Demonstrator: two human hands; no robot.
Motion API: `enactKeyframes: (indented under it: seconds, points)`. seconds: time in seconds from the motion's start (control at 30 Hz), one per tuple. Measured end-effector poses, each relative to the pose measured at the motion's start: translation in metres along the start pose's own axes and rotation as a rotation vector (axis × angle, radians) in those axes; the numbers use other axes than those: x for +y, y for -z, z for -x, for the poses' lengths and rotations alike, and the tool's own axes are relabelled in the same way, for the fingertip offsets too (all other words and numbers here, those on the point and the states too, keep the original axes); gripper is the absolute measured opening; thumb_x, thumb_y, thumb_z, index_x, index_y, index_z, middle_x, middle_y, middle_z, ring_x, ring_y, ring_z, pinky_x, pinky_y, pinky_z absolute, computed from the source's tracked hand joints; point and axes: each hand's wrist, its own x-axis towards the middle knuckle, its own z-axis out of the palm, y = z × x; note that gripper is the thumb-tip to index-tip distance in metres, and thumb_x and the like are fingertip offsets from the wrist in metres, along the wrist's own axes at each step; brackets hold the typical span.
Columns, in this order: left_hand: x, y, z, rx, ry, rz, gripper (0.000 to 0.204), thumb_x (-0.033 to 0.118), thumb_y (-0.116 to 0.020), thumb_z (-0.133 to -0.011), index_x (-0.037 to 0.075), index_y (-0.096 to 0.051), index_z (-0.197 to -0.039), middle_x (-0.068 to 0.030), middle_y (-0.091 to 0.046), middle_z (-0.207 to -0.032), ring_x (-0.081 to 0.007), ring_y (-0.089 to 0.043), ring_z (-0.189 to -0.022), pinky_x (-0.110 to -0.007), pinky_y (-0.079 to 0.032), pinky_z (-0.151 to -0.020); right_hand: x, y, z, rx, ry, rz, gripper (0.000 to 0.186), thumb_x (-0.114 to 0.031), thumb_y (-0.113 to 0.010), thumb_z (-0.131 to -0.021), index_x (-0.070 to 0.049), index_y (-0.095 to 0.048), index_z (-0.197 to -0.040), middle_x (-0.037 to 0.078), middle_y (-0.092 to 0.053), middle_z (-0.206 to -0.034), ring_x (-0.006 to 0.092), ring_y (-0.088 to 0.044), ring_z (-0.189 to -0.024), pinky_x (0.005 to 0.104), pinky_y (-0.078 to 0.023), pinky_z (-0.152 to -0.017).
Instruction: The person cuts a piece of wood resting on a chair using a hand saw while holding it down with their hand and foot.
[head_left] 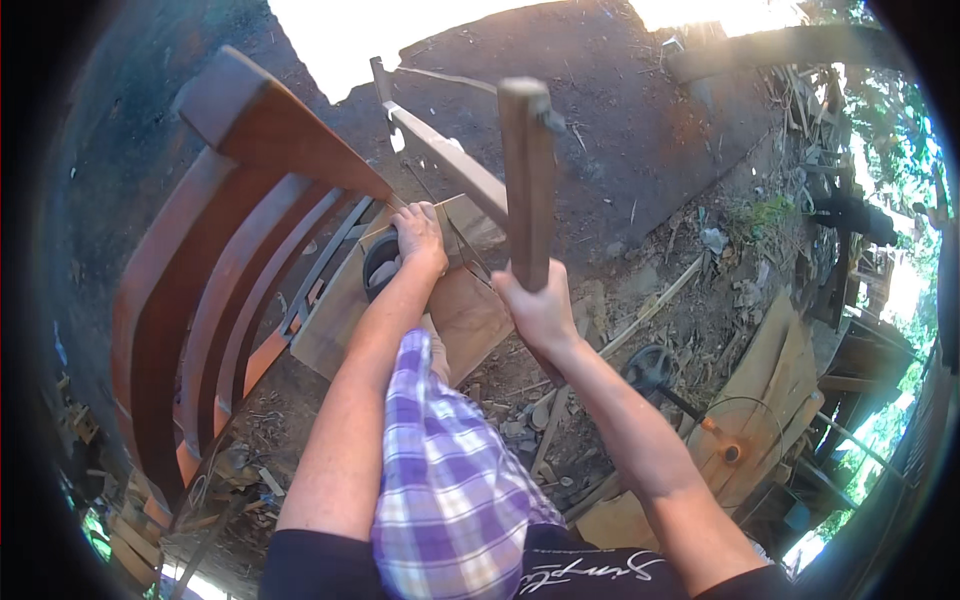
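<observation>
My right hand (540,305) is wrapped around the upright wooden end post of a frame saw (526,170). The saw's long middle bar reaches away to a second post at the far end, and a thin blade runs below it. My left hand (418,232) rests on the far edge of a thin brown board (478,318), close to the blade, its fingers bent over the edge; whether the blade touches the board I cannot tell. A foot in a dark sandal (383,262) stands on the board, left of that hand.
Curved, reddish-brown wooden furniture (160,320) rises at my left. Wood scraps and strips litter the dirt floor (620,150). To the right lie a flat wooden slab (750,400) and a dark wheel (648,368). A purple checked cloth (450,490) hangs before me.
</observation>
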Motion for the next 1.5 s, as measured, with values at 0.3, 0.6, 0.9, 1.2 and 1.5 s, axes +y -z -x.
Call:
enactKeyframes:
  seconds: [0.3,0.6,0.9,1.2,1.5]
  points:
    - [0.009,0.003,0.006,-0.027,-0.072,-0.032,0.111,0.049,-0.087,-0.052,0.001,-0.034,-0.137,-0.015,-0.052,-0.121,-0.0309,-0.05,-0.112,-0.048,-0.041,-0.09,0.007,-0.022,0.023,0.115,0.085,-0.056,0.016,-0.008,-0.065,-0.083,-0.006,-0.053,-0.072,-0.001,-0.051,-0.058,0.0076,-0.049,-0.05,0.0266,-0.04,-0.046]
    - [0.009,0.004,0.002,-0.047,-0.107,-0.029,0.109,0.048,-0.087,-0.051,0.001,-0.037,-0.135,-0.013,-0.051,-0.12,-0.0305,-0.049,-0.111,-0.047,-0.041,-0.091,-0.036,0.007,0.084,0.179,-0.157,-0.11,0.015,-0.007,-0.065,-0.083,0.0,-0.054,-0.075,0.002,-0.053,-0.063,0.0104,-0.05,-0.059,0.0305,-0.041,-0.056]
    - [0.008,-0.009,-0.003,0.038,-0.137,-0.01,0.111,0.048,-0.088,-0.049,0.002,-0.036,-0.135,-0.0152,-0.051,-0.12,-0.0308,-0.05,-0.111,-0.044,-0.042,-0.088,0.033,-0.046,-0.036,0.243,0.154,-0.051,0.016,-0.013,-0.065,-0.082,0.003,-0.065,-0.087,0.011,-0.062,-0.067,0.0122,-0.056,-0.062,0.0314,-0.046,-0.059]
    - [0.006,0.023,0.014,-0.035,-0.12,-0.032,0.108,0.053,-0.088,-0.054,0.0,-0.037,-0.132,-0.0148,-0.051,-0.123,-0.0296,-0.049,-0.117,-0.041,-0.041,-0.092,-0.044,0.015,0.093,0.163,-0.152,0.008,0.011,-0.009,-0.065,-0.079,0.0,-0.059,-0.079,0.004,-0.055,-0.066,0.0113,-0.053,-0.062,0.0308,-0.044,-0.058]
    - [0.01,-0.012,0.001,0.045,-0.146,-0.066,0.109,0.053,-0.086,-0.052,0.001,-0.037,-0.135,-0.0144,-0.051,-0.121,-0.0295,-0.05,-0.113,-0.042,-0.042,-0.088,0.035,-0.04,-0.019,0.315,0.088,-0.119,0.017,-0.013,-0.064,-0.077,0.002,-0.066,-0.085,0.01,-0.06,-0.061,0.014,-0.056,-0.056,0.0328,-0.045,-0.055]
